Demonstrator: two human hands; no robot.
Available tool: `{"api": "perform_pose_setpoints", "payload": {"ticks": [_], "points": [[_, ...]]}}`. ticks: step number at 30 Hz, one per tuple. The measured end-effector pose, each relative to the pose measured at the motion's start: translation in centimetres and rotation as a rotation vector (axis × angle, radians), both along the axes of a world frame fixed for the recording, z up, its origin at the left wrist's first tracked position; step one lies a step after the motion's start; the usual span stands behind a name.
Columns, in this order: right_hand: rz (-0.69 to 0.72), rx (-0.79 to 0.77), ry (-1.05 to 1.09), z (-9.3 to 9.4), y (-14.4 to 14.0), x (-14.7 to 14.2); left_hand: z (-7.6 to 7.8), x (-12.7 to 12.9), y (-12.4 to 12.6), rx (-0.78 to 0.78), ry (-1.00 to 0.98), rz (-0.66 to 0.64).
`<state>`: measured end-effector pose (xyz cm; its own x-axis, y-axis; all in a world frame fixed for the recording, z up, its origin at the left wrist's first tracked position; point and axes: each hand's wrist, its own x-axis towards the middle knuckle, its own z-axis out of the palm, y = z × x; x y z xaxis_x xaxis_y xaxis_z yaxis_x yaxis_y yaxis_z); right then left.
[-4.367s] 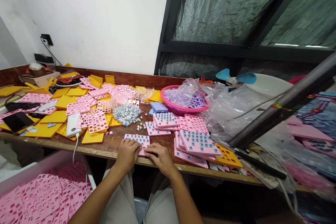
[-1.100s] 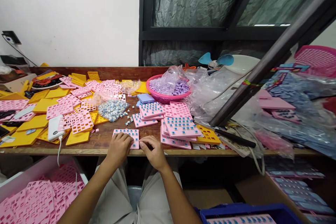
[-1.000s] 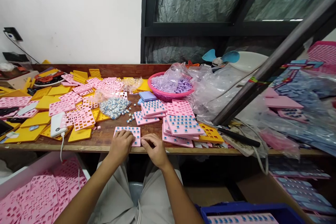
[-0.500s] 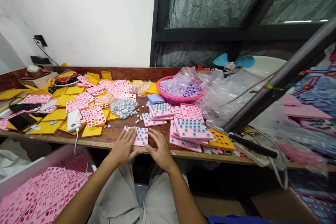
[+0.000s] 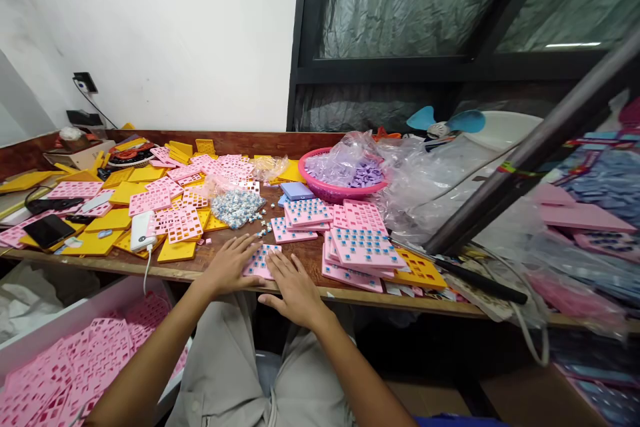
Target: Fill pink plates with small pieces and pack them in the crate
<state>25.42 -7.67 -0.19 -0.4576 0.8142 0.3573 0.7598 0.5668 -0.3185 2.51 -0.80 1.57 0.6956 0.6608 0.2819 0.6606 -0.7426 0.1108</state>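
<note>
A pink panel studded with small blue-topped pieces [image 5: 259, 263] lies flat at the table's front edge, partly covered by my hands. My left hand [image 5: 231, 263] rests along its left side, fingers stretched out. Over its right side lies my right hand [image 5: 293, 285], fingers flat and thumb spread. Behind the panel is a heap of small white-and-blue pieces [image 5: 237, 207], with several strewn loose beside it. To the right stands a stack of similar studded pink panels [image 5: 365, 247]; another small pile of studded panels [image 5: 306, 212] sits behind it.
A pink basket [image 5: 320, 190] of purple pieces stands at the back. Pink and yellow panels [image 5: 107, 220] cover the left, with a phone [image 5: 48, 231] and white power bank [image 5: 143, 231]. A slanted metal pole [image 5: 500, 180] crosses the right. Below left is a bin [image 5: 30, 340] of pink grids.
My right hand has slid left onto the panel's right part. My left hand has shifted slightly left, toward the panel's edge. The view has tilted slightly.
</note>
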Motion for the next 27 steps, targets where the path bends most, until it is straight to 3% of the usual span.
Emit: {"api": "perform_pose_setpoints", "payload": {"ticks": [8,12,16,20,23,27], "points": [[-0.039,0.02,0.407,1.1,-1.8,2.7,0.9,0.1,1.7,-0.006,-0.028,-0.077],[-0.133,0.089,0.56,2.1,-4.6,6.2,1.2,0.9,2.0,0.003,-0.024,-0.069],[-0.252,0.207,0.588,5.3,-6.3,11.4,2.1,2.0,2.9,0.058,-0.091,-0.059],[-0.56,0.255,0.549,9.7,-2.6,17.9,4.5,5.7,6.0,0.154,-0.2,-0.025],[-0.704,-0.046,0.122,12.0,2.9,21.3,6.0,10.5,9.0,0.2,-0.215,0.047],[-0.747,-0.32,-0.259,12.5,8.9,22.3,6.3,16.4,11.8,0.126,-0.092,0.147]]}}
